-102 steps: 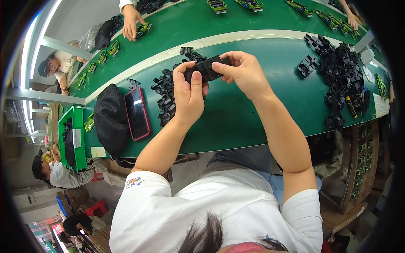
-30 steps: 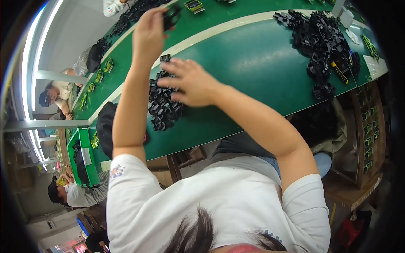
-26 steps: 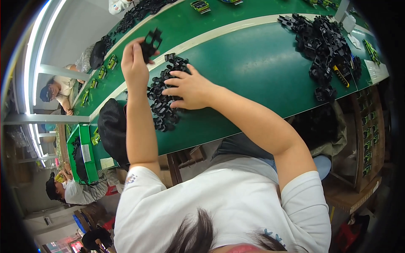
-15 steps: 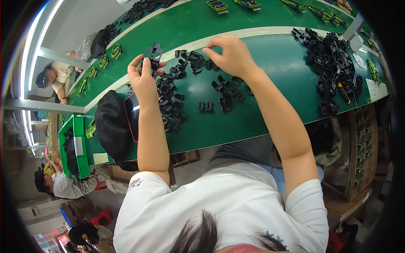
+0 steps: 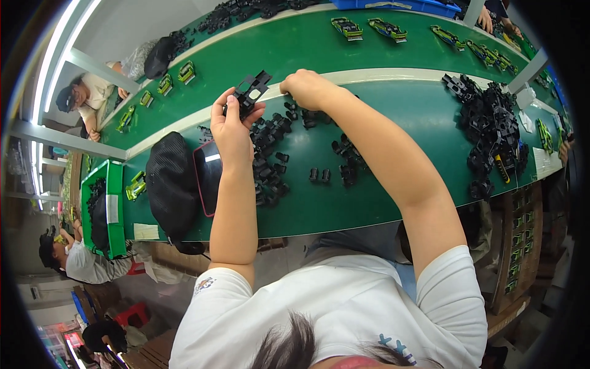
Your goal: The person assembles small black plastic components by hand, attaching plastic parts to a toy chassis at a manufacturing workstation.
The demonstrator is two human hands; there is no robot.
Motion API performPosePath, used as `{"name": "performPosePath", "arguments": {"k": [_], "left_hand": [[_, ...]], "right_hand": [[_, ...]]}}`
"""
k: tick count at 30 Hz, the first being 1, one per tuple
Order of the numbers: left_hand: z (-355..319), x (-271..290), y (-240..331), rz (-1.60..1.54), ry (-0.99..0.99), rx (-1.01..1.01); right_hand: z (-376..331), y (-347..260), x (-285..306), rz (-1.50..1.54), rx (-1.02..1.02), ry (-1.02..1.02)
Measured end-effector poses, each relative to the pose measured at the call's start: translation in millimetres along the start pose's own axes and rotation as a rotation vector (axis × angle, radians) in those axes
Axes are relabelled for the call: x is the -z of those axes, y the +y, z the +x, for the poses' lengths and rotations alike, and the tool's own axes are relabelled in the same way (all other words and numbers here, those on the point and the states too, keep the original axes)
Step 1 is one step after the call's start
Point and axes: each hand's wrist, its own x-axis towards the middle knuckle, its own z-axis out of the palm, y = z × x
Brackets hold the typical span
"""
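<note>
A black plastic chassis-like part with square cut-outs is held up by my left hand, thumb in front and fingers behind it. Just to its right, my right hand hangs bent over the table with its fingers drawn together; whatever is between the fingertips is too small or hidden to make out. Small black plastic pieces lie in a loose heap below the two hands. More of these pieces sit under my right forearm, and a pair of small black pieces stands apart nearer the table edge.
Left of my arm lie a phone and a black mesh bag, beside a green crate. A large black parts pile with a yellow-handled cutter is at right. Green toy-car-like bodies line the belt beyond.
My right hand has moved left, nearer to the left hand, and its fingers have drawn together. My left hand has tilted the black part over to the right. The whole view has shifted slightly.
</note>
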Motion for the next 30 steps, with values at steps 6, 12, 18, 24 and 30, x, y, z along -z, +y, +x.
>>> {"name": "performPosePath", "arguments": {"k": [6, 12, 18, 24, 30], "left_hand": [[-12.0, -15.2, -12.5, 0.066, -0.120, 0.072], [-25.8, -26.4, -19.3, 0.175, -0.212, 0.083], [-49.2, -37.2, -25.7, 0.258, -0.354, 0.152], [-61.6, -43.0, -28.6, 0.334, -0.421, 0.121], [-63.9, -45.7, -29.7, 0.140, -0.451, 0.333]], "right_hand": [[-64.0, 27.1, 19.4, 0.353, -0.114, 0.506], [-112.1, 51.0, 27.6, 0.687, -0.259, 0.552], [-136.8, -8.0, 44.7, 1.056, -0.133, 0.545], [-143.3, -20.3, 33.4, 0.486, -0.013, 0.598], [-144.0, -20.2, 28.4, 0.744, -0.067, 0.667]]}}
